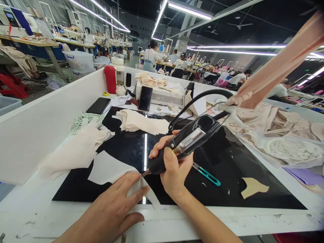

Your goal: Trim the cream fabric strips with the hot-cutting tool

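At the far left of the work surface, a loose stack of cream fabric pieces [76, 148] lies against a coil of pale green cord [84, 122], both set off to the side, seemingly to keep the middle free. Next, a curved white fabric piece [107, 167] lies on a glossy black sheet [215, 194], which likely serves as a smooth, firm base. The left hand [120, 199] rests palm down on it, fingers slightly apart and pressing rather than clamped, apparently to hold the cloth steady beside the tip. The right hand [174, 168] is wrapped firmly around a black handheld tool with a metal point [186, 143], tilted so that the point meets the fabric by the left fingertips. A peach fabric strip [283, 65] is tied near the tool's rear, perhaps bearing its weight. Teal-handled snips [207, 174] lie right of the right hand, within easy reach.
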A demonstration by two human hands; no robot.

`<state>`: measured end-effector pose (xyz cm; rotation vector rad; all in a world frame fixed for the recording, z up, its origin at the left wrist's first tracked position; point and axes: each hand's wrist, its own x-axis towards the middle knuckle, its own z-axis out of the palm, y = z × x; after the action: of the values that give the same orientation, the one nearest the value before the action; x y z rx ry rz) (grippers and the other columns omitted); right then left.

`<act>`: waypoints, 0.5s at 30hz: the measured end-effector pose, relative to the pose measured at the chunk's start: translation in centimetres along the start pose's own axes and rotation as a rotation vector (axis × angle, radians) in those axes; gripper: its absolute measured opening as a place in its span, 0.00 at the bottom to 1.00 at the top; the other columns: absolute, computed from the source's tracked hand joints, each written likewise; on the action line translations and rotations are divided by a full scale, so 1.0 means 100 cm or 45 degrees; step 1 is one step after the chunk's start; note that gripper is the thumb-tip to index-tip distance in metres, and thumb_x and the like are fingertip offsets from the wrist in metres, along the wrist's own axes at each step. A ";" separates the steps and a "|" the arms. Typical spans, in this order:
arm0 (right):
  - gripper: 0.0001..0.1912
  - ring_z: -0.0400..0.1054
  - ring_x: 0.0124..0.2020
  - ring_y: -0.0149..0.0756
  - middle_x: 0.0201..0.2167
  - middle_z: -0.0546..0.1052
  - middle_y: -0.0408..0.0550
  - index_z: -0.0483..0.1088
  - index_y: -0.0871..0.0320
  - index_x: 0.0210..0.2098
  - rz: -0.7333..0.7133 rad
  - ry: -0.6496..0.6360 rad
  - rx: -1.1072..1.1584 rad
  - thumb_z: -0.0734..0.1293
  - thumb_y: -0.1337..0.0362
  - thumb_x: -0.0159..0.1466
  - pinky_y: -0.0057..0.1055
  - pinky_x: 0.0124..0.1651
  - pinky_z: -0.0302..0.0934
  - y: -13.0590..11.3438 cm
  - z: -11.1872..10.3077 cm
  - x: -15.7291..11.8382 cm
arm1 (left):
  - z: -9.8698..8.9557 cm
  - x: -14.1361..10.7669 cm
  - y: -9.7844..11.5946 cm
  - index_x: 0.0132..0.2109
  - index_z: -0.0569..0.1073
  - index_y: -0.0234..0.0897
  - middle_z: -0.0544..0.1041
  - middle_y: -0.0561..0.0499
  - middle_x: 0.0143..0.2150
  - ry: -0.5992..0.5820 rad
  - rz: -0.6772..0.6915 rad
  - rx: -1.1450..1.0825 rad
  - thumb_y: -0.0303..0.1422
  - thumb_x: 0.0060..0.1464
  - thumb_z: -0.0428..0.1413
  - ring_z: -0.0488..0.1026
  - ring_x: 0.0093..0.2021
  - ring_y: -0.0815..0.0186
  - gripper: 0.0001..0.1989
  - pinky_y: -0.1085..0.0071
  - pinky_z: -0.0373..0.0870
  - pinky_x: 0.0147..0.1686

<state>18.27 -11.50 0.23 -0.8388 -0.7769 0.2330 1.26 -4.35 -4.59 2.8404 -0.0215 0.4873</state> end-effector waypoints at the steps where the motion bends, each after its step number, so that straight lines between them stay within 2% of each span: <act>1: 0.17 0.70 0.27 0.27 0.35 0.75 0.37 0.64 0.47 0.53 -0.004 -0.003 0.001 0.72 0.60 0.68 0.30 0.31 0.69 0.001 -0.001 0.001 | -0.003 0.001 -0.002 0.66 0.69 0.42 0.72 0.41 0.66 0.009 -0.008 -0.011 0.39 0.68 0.57 0.73 0.63 0.51 0.22 0.57 0.80 0.56; 4: 0.17 0.70 0.26 0.27 0.34 0.75 0.37 0.64 0.48 0.51 -0.025 -0.013 -0.007 0.73 0.61 0.67 0.29 0.31 0.68 0.003 -0.003 0.005 | -0.011 0.002 -0.012 0.62 0.72 0.40 0.77 0.43 0.61 0.021 -0.011 0.006 0.36 0.72 0.50 0.76 0.60 0.55 0.16 0.56 0.77 0.60; 6: 0.17 0.70 0.26 0.27 0.33 0.75 0.36 0.63 0.49 0.49 -0.042 -0.008 -0.024 0.73 0.61 0.66 0.29 0.30 0.67 0.005 -0.005 0.011 | -0.013 -0.001 -0.020 0.59 0.75 0.40 0.78 0.45 0.59 0.019 -0.003 0.024 0.28 0.71 0.47 0.77 0.59 0.57 0.16 0.57 0.75 0.61; 9: 0.18 0.70 0.24 0.28 0.32 0.75 0.35 0.62 0.50 0.48 -0.046 0.045 -0.072 0.73 0.61 0.65 0.29 0.29 0.68 0.004 -0.007 0.022 | -0.011 -0.006 -0.028 0.60 0.74 0.43 0.77 0.48 0.62 -0.004 -0.033 0.062 0.14 0.58 0.43 0.75 0.60 0.59 0.31 0.62 0.76 0.59; 11: 0.17 0.70 0.24 0.28 0.31 0.75 0.35 0.62 0.50 0.46 -0.043 0.077 -0.101 0.73 0.61 0.64 0.30 0.29 0.69 -0.003 -0.009 0.026 | -0.009 -0.008 -0.028 0.61 0.74 0.44 0.77 0.49 0.62 -0.058 -0.075 0.125 0.11 0.49 0.42 0.75 0.60 0.59 0.38 0.62 0.78 0.56; 13: 0.16 0.69 0.24 0.28 0.31 0.75 0.35 0.63 0.51 0.46 -0.042 0.086 -0.101 0.73 0.60 0.64 0.30 0.30 0.68 -0.014 -0.010 0.027 | -0.009 -0.006 -0.024 0.61 0.74 0.43 0.78 0.48 0.60 -0.108 -0.101 0.195 0.10 0.48 0.43 0.76 0.57 0.58 0.39 0.60 0.79 0.53; 15: 0.16 0.69 0.24 0.28 0.31 0.74 0.35 0.64 0.50 0.47 -0.023 0.083 -0.076 0.73 0.60 0.65 0.31 0.30 0.68 -0.025 -0.012 0.022 | -0.008 -0.001 -0.018 0.60 0.75 0.42 0.79 0.46 0.57 -0.128 -0.119 0.240 0.11 0.51 0.44 0.77 0.53 0.57 0.36 0.60 0.80 0.50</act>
<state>20.39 -12.85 2.76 -0.8911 -0.7333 0.1663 0.97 -2.44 -4.31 3.0309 0.1450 0.3429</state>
